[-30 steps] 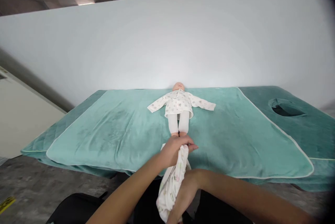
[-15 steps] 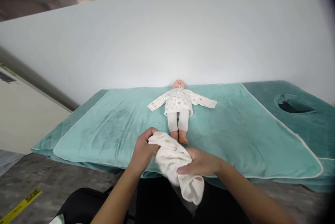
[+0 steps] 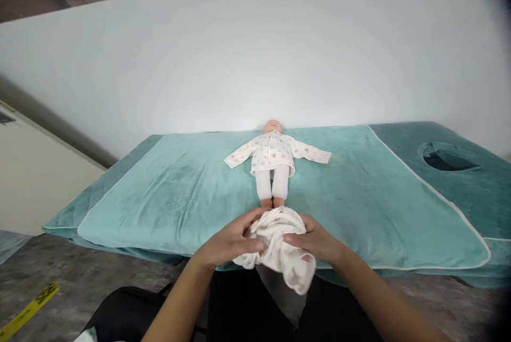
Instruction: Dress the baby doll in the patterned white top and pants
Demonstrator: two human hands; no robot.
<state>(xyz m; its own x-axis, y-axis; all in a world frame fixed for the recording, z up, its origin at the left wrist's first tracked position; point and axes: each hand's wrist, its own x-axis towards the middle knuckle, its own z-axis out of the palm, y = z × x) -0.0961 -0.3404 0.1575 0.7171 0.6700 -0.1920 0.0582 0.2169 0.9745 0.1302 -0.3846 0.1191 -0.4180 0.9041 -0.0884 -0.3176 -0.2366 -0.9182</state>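
Note:
Bunched between my two hands is a white printed baby garment (image 3: 279,241), its exact cut hidden by the folds. My left hand (image 3: 239,238) is closed on its left side, thumb on top. On the other side my right hand (image 3: 317,238) grips the cloth, and a loose end hangs below it. Just beyond the garment a baby doll (image 3: 273,127) lies on its back, feet toward me and partly covered by the cloth. It wears a white printed long-sleeved shirt (image 3: 272,151), sleeves spread wide; its legs (image 3: 272,182) look white.
The doll rests on a green blanket (image 3: 359,214) over a massage bed (image 3: 423,142) with a face hole (image 3: 451,160) at the right. A white wall (image 3: 255,49) stands behind. A black seat (image 3: 123,310) is at the lower left, and yellow tape (image 3: 30,310) marks the floor.
My left hand has moved right and toward my right hand, gathering the garment into a tighter bunch. The cloth now overlaps the doll's feet in view. The doll has not moved.

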